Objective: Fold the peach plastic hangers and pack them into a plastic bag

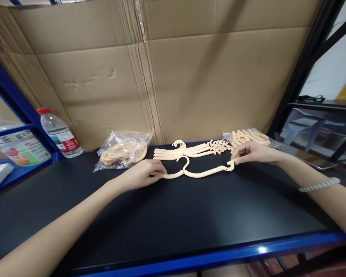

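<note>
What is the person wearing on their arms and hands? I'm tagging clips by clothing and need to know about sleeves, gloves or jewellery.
Both forearms are bare, with no sleeves in view, and neither the left hand nor the right hand wears a glove. No rings or watch show. The only item worn is a pale beaded bracelet around the right arm, a single strand of small whitish beads.

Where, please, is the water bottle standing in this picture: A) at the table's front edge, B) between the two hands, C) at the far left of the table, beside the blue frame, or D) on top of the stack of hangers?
C: the bottle stands at the table's far left, against the blue frame, left of the bag.
</note>
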The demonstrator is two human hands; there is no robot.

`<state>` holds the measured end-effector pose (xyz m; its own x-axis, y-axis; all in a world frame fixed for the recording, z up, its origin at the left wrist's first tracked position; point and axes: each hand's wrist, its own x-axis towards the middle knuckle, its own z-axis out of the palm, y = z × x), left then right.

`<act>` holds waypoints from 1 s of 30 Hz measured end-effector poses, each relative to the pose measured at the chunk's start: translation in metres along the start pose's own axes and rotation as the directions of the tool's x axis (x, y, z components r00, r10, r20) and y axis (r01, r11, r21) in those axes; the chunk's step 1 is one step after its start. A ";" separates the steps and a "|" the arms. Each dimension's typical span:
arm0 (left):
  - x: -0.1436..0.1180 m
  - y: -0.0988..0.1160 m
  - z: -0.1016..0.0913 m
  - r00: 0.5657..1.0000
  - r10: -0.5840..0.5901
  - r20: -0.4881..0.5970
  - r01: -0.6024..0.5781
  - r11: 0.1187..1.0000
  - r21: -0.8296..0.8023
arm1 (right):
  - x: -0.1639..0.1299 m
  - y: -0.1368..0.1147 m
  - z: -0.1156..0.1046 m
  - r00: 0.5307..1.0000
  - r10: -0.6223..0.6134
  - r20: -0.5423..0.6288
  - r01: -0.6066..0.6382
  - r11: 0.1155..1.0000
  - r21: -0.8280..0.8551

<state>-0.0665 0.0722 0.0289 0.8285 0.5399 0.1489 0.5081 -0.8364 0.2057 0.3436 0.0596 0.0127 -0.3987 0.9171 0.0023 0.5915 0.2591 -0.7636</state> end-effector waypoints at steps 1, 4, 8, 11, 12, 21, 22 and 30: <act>0.000 -0.001 0.000 1.000 -0.003 0.001 0.003 1.000 -0.006 | 0.000 -0.001 -0.001 1.000 -0.012 0.015 0.013 0.998 -0.067; -0.002 -0.007 -0.003 0.999 -0.030 0.016 0.031 0.999 -0.033 | -0.002 -0.001 -0.003 0.999 0.008 0.054 0.004 0.977 -0.215; -0.005 -0.017 -0.010 0.995 -0.086 0.045 0.090 0.992 -0.093 | -0.002 0.003 -0.003 0.996 0.041 0.077 -0.020 0.966 -0.259; -0.007 -0.023 -0.012 0.994 -0.108 0.025 0.110 0.983 -0.144 | -0.001 0.005 -0.001 0.994 0.079 0.078 -0.058 0.970 -0.236; -0.007 -0.024 -0.013 0.993 -0.114 0.024 0.116 0.982 -0.152 | -0.001 0.006 -0.001 0.993 0.086 0.077 -0.066 0.971 -0.230; -0.007 -0.029 -0.008 0.983 -0.183 0.005 0.180 0.958 -0.222 | -0.003 0.001 0.002 0.991 0.085 0.103 -0.056 0.964 -0.259; -0.006 -0.030 -0.004 0.977 -0.208 -0.035 0.195 0.954 -0.229 | -0.003 0.000 0.003 0.990 0.088 0.108 -0.057 0.963 -0.265; 0.003 -0.033 0.025 0.892 -0.319 -0.321 0.261 0.942 -0.210 | 0.004 0.005 0.009 0.995 -0.019 -0.097 -0.008 0.964 -0.266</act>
<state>-0.0752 0.0990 -0.0022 0.5013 0.7784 0.3778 0.6456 -0.6272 0.4357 0.3389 0.0624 0.0031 -0.3399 0.9371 0.0792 0.7597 0.3232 -0.5643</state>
